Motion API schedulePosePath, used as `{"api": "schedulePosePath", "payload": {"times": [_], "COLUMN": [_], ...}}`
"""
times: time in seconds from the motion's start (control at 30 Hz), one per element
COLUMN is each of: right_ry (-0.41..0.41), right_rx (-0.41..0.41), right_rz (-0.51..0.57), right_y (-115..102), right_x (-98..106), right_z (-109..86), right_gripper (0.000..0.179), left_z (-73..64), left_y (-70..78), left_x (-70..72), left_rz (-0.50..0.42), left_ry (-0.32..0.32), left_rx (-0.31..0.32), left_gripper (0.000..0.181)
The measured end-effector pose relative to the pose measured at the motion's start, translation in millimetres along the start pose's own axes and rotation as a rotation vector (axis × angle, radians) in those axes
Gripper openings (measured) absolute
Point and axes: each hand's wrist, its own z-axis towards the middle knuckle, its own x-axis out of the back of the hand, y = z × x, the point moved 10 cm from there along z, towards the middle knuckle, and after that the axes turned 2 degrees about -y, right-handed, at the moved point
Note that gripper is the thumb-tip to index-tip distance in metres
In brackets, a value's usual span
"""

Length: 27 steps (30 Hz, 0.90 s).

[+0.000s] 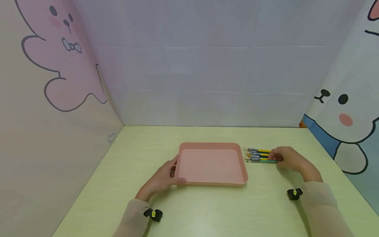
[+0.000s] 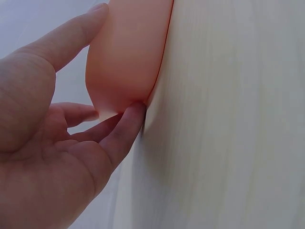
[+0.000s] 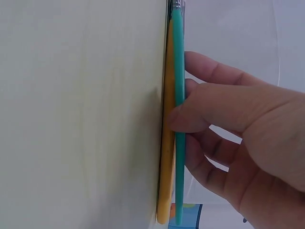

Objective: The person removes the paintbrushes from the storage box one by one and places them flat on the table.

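A pink rectangular tray [image 1: 211, 164] lies on the table, its inside bare. At its near left corner my left hand [image 1: 161, 177] grips it, thumb on the near rim and fingers along the left side. In the left wrist view, fingertips reach under the corner of the tray [image 2: 126, 57]. Right of the tray, several paintbrushes [image 1: 257, 154] lie side by side, bristles toward the tray. My right hand [image 1: 288, 160] is over their handle ends. Its thumb crosses a green paintbrush [image 3: 179, 176], pinching it against the fingers. Close beside runs a yellow-handled paintbrush [image 3: 166, 176].
The pale yellow-green table [image 1: 225, 210] meets a white cloth wall [image 1: 207, 82] at the back. Side panels with cartoon animals stand left and right. A small black camera [image 1: 154, 214] is worn on the left wrist, another camera [image 1: 294, 194] on the right.
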Motion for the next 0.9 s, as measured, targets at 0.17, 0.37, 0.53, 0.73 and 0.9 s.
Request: {"api": "schedulePosePath", "payload": {"times": [0.17,0.37,0.53,0.73,0.9], "right_ry": [0.000,0.001,-0.006,-0.004,-0.003], "right_rx": [-0.015,-0.022,-0.033,-0.033,-0.034], "right_rz": [0.003,0.002,0.002,-0.003,-0.002], "right_y": [1.9,0.7,0.7,0.8,0.3], "right_x": [-1.8,-2.7,-2.7,-2.8,-2.4], "right_z": [0.8,0.6,1.2,1.6,0.8], "right_gripper": [0.035,0.035,0.034,0.034,0.034], "left_z": [0.4,1.0,1.6,1.4,1.2], "left_y": [0.2,0.1,-0.6,-0.1,0.0], "left_x": [-0.8,-1.4,-1.1,-1.1,-1.3], "left_rz": [-0.004,-0.001,-0.002,-0.008,0.001], "left_ry": [-0.006,-0.010,-0.010,-0.011,-0.012], "left_rx": [-0.005,-0.010,-0.007,-0.004,-0.004], "left_gripper": [0.114,0.115,0.115,0.116,0.116]}}
